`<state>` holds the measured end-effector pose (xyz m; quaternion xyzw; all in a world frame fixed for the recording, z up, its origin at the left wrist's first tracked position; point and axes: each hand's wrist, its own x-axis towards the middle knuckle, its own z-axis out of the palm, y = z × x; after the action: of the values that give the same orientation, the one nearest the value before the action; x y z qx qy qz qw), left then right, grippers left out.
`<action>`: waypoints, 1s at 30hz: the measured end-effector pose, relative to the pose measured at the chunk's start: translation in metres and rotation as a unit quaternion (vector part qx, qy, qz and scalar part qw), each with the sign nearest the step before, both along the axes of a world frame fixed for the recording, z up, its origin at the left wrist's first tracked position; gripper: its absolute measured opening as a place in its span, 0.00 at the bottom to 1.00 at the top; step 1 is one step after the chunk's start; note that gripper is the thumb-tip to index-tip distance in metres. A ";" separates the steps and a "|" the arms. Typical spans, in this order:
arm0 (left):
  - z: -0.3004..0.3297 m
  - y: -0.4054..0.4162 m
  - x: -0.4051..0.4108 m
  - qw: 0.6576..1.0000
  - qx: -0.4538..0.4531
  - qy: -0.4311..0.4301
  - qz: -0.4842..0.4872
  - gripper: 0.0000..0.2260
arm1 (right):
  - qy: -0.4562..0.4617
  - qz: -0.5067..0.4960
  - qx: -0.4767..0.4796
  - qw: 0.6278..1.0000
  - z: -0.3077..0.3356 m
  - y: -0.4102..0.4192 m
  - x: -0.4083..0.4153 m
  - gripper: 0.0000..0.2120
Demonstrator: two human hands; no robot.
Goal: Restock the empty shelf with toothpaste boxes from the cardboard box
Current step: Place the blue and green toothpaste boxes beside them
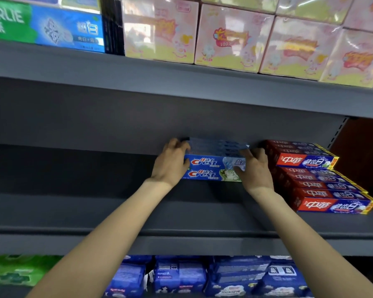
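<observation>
Both grips, left (173,162) and right (255,168), clasp the Crest boxes (213,167) between them

Grey shelf (95,211). Blue Crest boxes (213,168), stacked two high, lie near the back, right of centre. Red boxes (323,183) lie stacked at the right end, running back to front.
</observation>
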<state>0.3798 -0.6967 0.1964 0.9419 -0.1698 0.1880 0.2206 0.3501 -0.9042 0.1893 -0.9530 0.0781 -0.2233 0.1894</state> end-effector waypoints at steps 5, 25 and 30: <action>0.009 0.010 -0.019 0.998 0.055 -0.011 0.014 0.14 | 0.002 0.060 0.055 0.997 0.013 0.036 -0.017 0.14; -0.094 0.244 -0.308 0.965 -0.091 0.141 0.203 0.07 | 0.157 0.384 0.128 0.901 -0.086 0.301 -0.236 0.09; -0.135 0.350 -0.362 0.932 -0.070 0.208 0.287 0.07 | 0.229 0.419 0.108 0.872 -0.127 0.404 -0.276 0.08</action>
<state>0.0182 -0.3468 0.0617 0.9506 0.1711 0.0547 0.2533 0.0741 -0.4998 0.0623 -0.8941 -0.2639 0.1110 0.3443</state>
